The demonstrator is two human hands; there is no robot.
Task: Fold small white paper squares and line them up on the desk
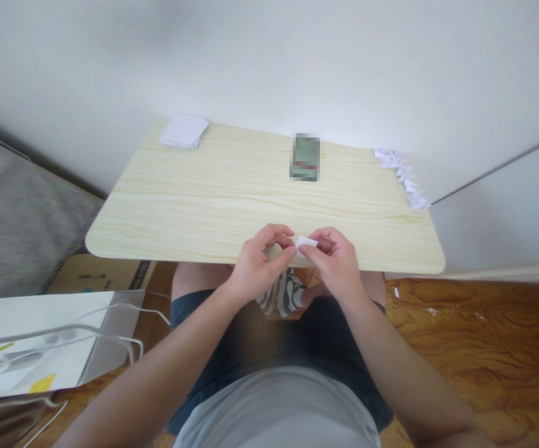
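A small white piece of folded paper (307, 242) is held just above the table's front edge. My right hand (337, 256) pinches it between thumb and fingers. At the paper's left edge, my left hand (262, 261) has its thumb tip and a curled finger closed against it, while the index finger arches above. The undersides of the fingers are hidden. Beyond my hands, a stack of white paper sheets (184, 130) lies at the table's back left. Several small folded white paper pieces (408, 179) form a row along the back right edge.
The pale wood table (213, 193) has rounded front corners and stands against a white wall. A pixelated greenish object (305, 157) lies at its back middle. Left of my legs are a white box (96, 336) with cables and a cardboard box (101, 272). Paper scraps (432, 311) dot the floor.
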